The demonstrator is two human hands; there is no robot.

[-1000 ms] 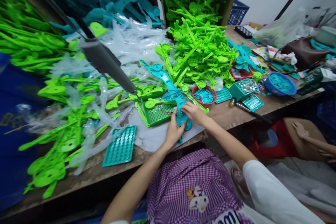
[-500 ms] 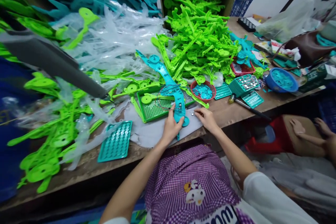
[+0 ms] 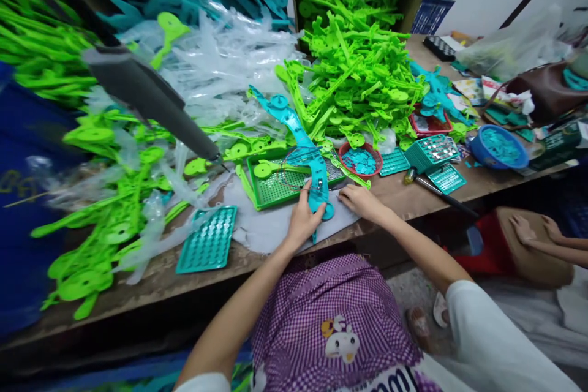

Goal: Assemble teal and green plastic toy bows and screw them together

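My left hand (image 3: 303, 219) grips the lower end of a long, curved blue plastic part (image 3: 299, 136), thumb and fingers on either side of it. A small dark and metallic fitting sits in a slot of that part just above the fingers. The part slants away over a green perforated tray (image 3: 261, 196) that holds a bright green plastic piece and small silver bits. To the right, my right hand (image 3: 361, 201) rests low over the grey cloth (image 3: 250, 229), its fingertips pinched together; whatever they hold is hidden.
A grey pen-shaped power tool (image 3: 156, 104) hangs at left above a teal dimpled tray (image 3: 207, 240). Heaped green parts (image 3: 362, 67) and clear plastic pieces (image 3: 229, 61) fill the back. A red basket (image 3: 379, 162) and blue bowl (image 3: 498, 147) stand right. Another person's hands (image 3: 523, 229) rest on a stool.
My right fingertips have closed over the spot where a small silver disc lay on the cloth; the disc no longer shows. My left hand keeps the blue part. The view has shifted slightly.
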